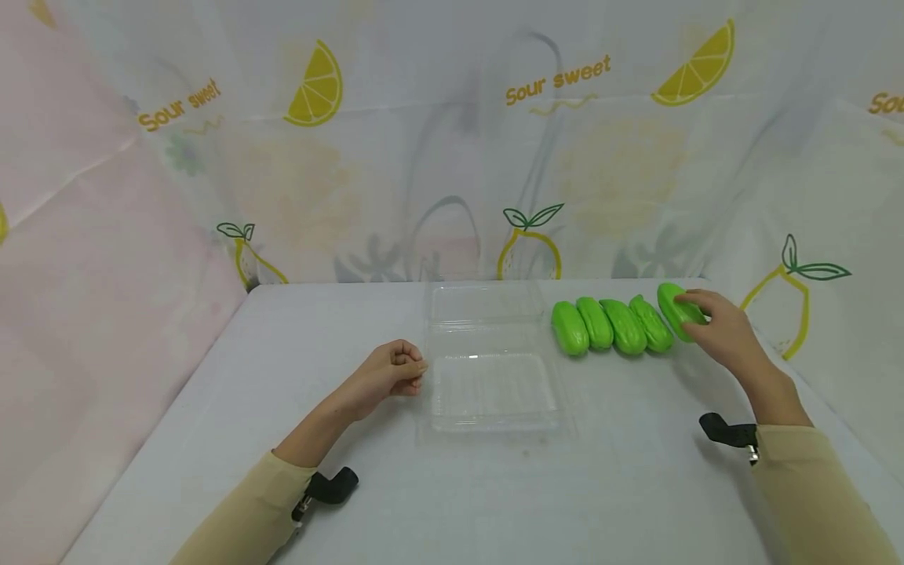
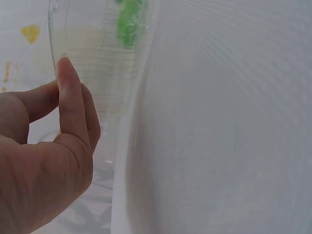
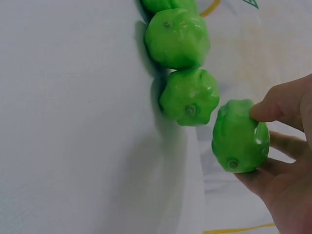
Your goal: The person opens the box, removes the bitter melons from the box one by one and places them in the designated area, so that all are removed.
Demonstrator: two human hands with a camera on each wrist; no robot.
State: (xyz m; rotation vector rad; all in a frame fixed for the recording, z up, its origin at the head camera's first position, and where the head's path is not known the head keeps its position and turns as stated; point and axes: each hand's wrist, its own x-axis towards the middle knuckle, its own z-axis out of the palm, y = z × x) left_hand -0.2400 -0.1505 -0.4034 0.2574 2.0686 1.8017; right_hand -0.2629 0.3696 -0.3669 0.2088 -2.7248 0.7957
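A clear plastic clamshell box (image 1: 494, 388) lies opened out on the table, its lid half (image 1: 480, 302) toward the back. My left hand (image 1: 384, 375) pinches the box's left edge between thumb and fingers; the left wrist view shows the clear rim (image 2: 51, 44) at the fingertips. At the right, my right hand (image 1: 727, 333) grips a glossy, bumpy green cucumber-like vegetable (image 3: 236, 139), thumb on one side and fingers on the other. It is held up off the table, apart from the row. Several similar green vegetables (image 1: 623, 328) lie side by side right of the box.
The white table (image 1: 339, 314) ends at a cloth backdrop (image 1: 395, 157) printed with lemons, which also rises at both sides. A black wrist-camera mount sits under each sleeve, at the left (image 1: 332, 486) and at the right (image 1: 727, 431).
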